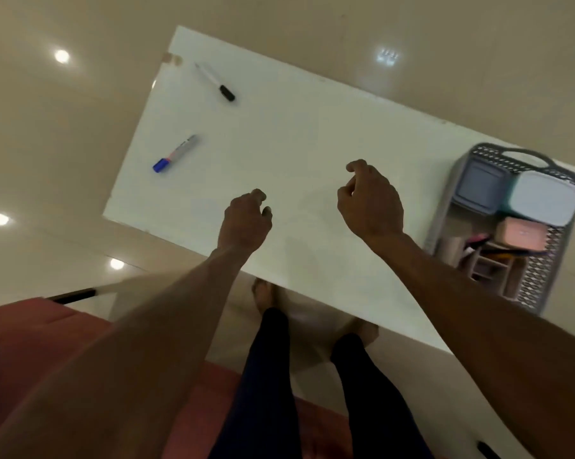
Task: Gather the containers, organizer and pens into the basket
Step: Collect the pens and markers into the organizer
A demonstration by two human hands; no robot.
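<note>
Both hands are out over the table with nothing in them. Left hand (246,217) is loosely curled, fingers tucked in toward the palm, floating over the bare white top near the front edge. Right hand (372,200) is just beside it, a bit further in, fingers bent the same lazy way, thumb and forefinger close but pinching nothing. Neither one is touching a thing as far as I can see.

Below them are my dark trousers (266,376) and bare feet on the glossy beige floor tiles (47,134), plus a pinkish-red cushion (24,339) at my left.

The table (312,144) is a flat, smooth white rectangle, kinda matte.

Off at the right end sits the basket (541,293), grey plastic with a lattice of holes in the walls and an arched handle at its far rim. Packed inside: a pale pink organizer (491,270) with little square slots at the near end, a pink boxy container (521,233) next to it, then a grey tub (481,185) and a rounded white-lidded container (544,197) side by side at the far end.

Two pens are out on the tabletop, well apart from the basket, over on the left side. The nearer one is the blue-capped marker (175,154), pale barrel, lying diagonal. Further back, near the far left corner, is the black-capped marker (215,81), slim white barrel.
</note>
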